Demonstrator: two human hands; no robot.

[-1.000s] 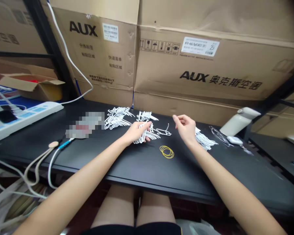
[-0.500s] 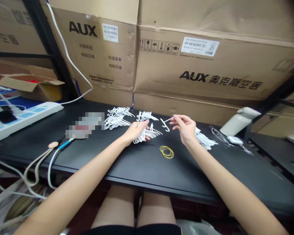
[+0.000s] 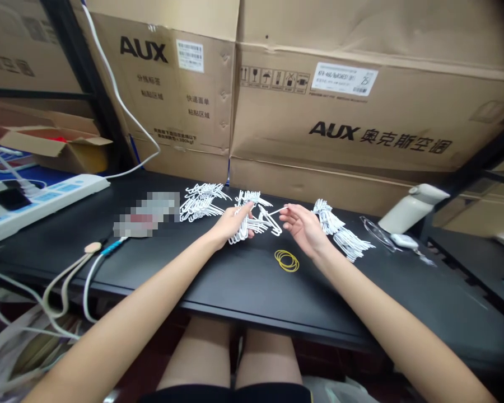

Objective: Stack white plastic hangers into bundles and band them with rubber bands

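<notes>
Small white hangers, several together, form a bundle (image 3: 257, 225) gripped between the thumb and fingers of my left hand (image 3: 230, 225). My right hand (image 3: 306, 226) pinches one end of a single white hanger (image 3: 274, 221), whose other end meets the right side of that bundle. Behind my left hand lies a small group of hangers (image 3: 248, 197). More hangers are piled to its left (image 3: 202, 208), and others lie in rows beyond my right hand (image 3: 351, 243). Several yellow rubber bands (image 3: 286, 261) rest on the black tabletop (image 3: 243, 280) in front of my hands.
Large cardboard boxes (image 3: 344, 140) stand along the table's back edge. To the right are a pale bottle (image 3: 412, 208) lying tilted, glasses (image 3: 377, 234) and a small white case (image 3: 404, 241). A power strip (image 3: 50, 202), cables and a blurred-out object (image 3: 148, 215) occupy the left.
My right hand has moved left with the single hanger, bringing it up against the bundle. The hanger rows on the right are now more exposed. My left hand has stayed nearly still.
</notes>
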